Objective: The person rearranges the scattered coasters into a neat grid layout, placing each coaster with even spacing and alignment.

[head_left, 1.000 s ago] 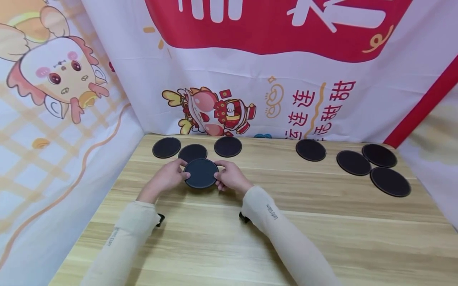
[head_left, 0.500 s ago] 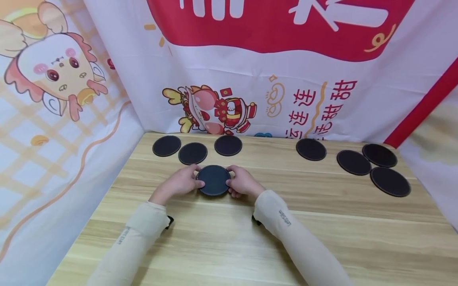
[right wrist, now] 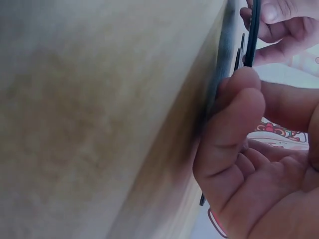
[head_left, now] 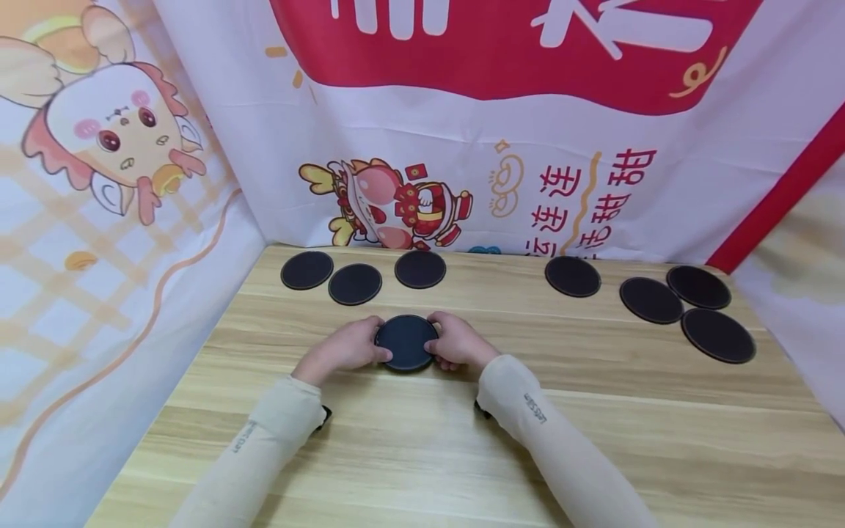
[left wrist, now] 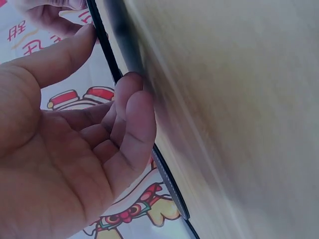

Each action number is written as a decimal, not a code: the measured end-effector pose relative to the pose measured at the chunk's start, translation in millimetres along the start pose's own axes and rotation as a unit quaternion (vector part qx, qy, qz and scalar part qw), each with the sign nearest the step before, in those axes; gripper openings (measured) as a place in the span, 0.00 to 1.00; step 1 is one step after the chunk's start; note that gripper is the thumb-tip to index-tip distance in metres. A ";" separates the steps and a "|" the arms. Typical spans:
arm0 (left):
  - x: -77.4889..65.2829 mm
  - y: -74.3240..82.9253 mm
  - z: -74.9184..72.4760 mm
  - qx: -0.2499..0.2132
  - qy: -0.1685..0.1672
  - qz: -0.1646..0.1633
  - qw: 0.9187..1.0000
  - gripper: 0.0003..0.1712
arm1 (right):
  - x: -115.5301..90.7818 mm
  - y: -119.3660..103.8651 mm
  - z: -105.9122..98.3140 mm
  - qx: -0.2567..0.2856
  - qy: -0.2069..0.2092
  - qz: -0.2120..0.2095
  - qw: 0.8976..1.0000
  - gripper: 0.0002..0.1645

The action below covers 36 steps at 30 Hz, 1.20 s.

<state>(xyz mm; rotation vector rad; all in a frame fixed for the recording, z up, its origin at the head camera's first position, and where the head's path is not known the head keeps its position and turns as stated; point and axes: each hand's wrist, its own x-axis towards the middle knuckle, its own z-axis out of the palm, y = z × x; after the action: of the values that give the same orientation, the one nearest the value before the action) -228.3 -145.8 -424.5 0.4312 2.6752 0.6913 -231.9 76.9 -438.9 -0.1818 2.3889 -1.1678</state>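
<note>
Between my two hands I hold a round black coaster (head_left: 404, 342), gripped by its edges a little above the wooden table. My left hand (head_left: 351, 345) pinches its left edge, thumb on top and fingers beneath. On the opposite edge my right hand (head_left: 460, 342) pinches it in the same manner. The left wrist view shows the held coaster (left wrist: 103, 42) edge-on, with the thumb against it. From the right wrist, the held coaster (right wrist: 254, 35) is also a thin dark edge; whether it is a single layer cannot be told.
Along the table's back lie more black coasters: a left coaster (head_left: 306, 270), two near it (head_left: 355, 284) (head_left: 420, 269), a lone coaster (head_left: 573, 276), and a touching group at the right (head_left: 719, 335). A printed cloth (head_left: 396, 117) hangs behind the table (head_left: 422, 447).
Both hands have carried the coaster to the right and toward the person, away from the back-left coasters. The rear coaster it partly covered now shows fully. The grip is unchanged.
</note>
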 end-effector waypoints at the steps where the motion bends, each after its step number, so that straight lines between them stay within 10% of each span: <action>1: 0.3 0.6 0.8 0.002 -0.002 0.000 1.000 0.36 | -0.5 0.0 -0.1 -0.005 -0.002 0.002 1.000 0.32; 36: -0.6 16.5 11.1 0.073 -0.033 -0.053 0.995 0.52 | 2.7 -12.6 12.5 -0.158 0.027 0.014 0.987 0.31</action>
<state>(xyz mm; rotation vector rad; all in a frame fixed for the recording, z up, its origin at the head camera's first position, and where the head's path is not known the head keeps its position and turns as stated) -220.0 -127.7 -425.0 0.3394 2.6740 0.4443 -229.5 59.2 -436.7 -0.2213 2.6057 -0.7833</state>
